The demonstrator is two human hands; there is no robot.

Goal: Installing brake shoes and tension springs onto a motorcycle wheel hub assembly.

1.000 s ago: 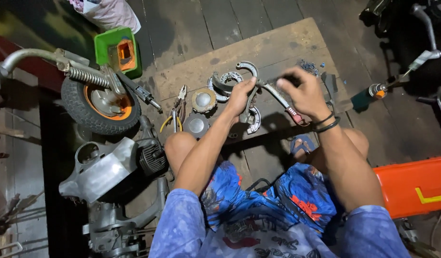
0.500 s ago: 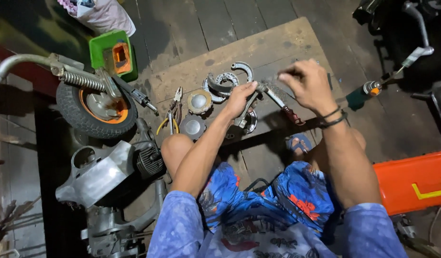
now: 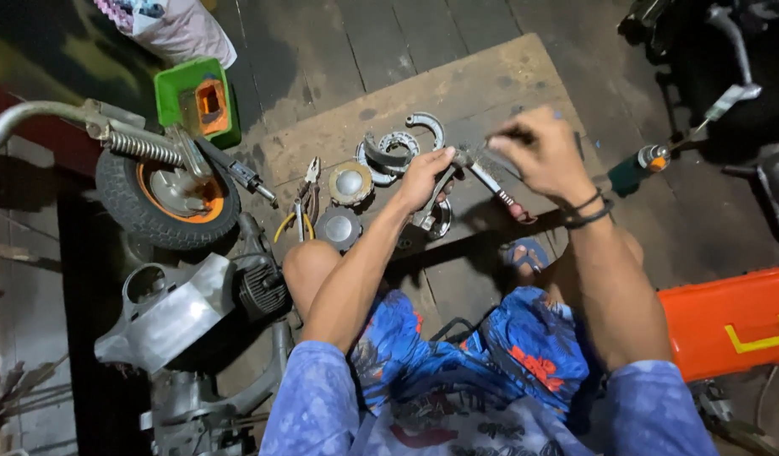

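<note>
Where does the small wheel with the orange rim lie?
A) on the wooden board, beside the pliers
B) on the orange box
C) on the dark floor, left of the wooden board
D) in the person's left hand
C: the small wheel lies on the dark floor, left of the wooden board and apart from both hands.

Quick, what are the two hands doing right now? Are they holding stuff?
Left hand: closed around a curved metal part.
Right hand: fingers pinched on something small and dark; what it is cannot be told.
</note>
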